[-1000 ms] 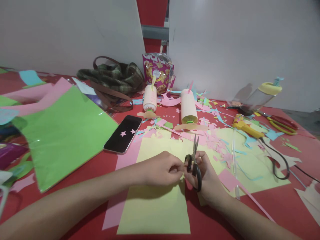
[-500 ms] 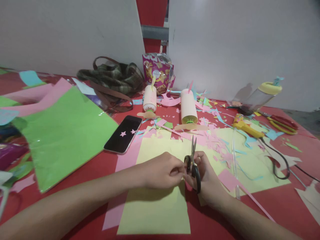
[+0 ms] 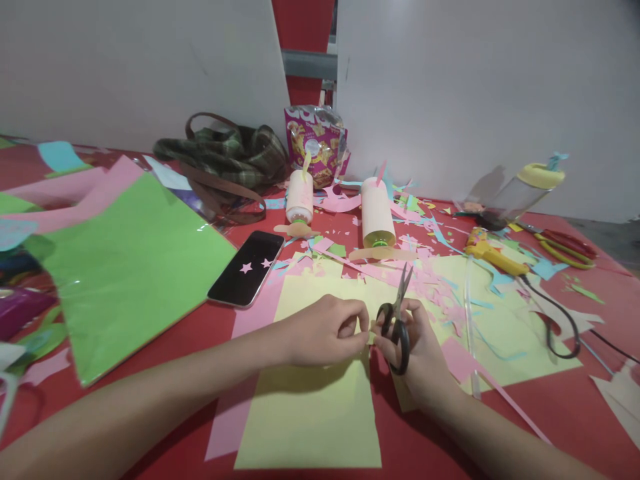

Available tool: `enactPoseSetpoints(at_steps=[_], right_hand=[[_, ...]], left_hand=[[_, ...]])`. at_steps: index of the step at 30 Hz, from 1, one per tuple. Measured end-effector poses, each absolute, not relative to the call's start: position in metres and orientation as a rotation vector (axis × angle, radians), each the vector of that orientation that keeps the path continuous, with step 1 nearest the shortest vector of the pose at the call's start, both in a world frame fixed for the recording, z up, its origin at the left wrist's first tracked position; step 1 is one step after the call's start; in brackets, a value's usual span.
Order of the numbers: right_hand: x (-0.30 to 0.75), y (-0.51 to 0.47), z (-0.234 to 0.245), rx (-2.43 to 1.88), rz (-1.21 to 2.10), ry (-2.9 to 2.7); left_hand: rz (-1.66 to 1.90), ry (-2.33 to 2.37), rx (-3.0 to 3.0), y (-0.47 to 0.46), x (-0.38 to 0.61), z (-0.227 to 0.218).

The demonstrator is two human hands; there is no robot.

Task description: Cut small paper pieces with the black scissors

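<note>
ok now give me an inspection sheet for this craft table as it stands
surface: red table, largely covered by a yellow sheet and coloured paper
job's things: black scissors, tips pointing away; small paper piece between the hands
clutter: paper scraps, phone, green sheet, two wrapped bottles, red scissors, plaid bag, snack packet
grippers: left hand pinches the paper piece; right hand grips the black scissors
cables: black cord from the yellow glue gun, looped over paper
surroundings: white boards behind the table
</note>
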State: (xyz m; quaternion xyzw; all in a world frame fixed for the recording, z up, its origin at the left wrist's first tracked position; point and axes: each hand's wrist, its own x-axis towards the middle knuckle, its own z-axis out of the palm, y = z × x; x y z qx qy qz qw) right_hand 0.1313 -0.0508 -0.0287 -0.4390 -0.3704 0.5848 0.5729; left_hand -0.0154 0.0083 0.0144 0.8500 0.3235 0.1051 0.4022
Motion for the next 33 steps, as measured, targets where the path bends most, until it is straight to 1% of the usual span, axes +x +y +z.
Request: enactPoseSetpoints(at_steps=[7, 17, 25, 33], right_hand=[[0.13, -0.051, -0.028, -1.051, 1.358, -0.887], [0.131, -0.051, -0.03, -1.032, 1.367, -0.895], [0.132, -0.053, -0.028, -0.865, 1.533, -0.901], [0.131, -0.056, -0.025, -0.839, 1.697, -0.975]], left_hand=[[0.182, 0.709, 2.192, 0.006, -0.014, 0.008], [0.218, 0.707, 2.091, 0.007, -0.013, 0.007], [0.462, 0.928, 1.787, 0.018, -0.02, 0.022], [0.636, 0.961, 1.649, 0.018, -0.021, 0.032]])
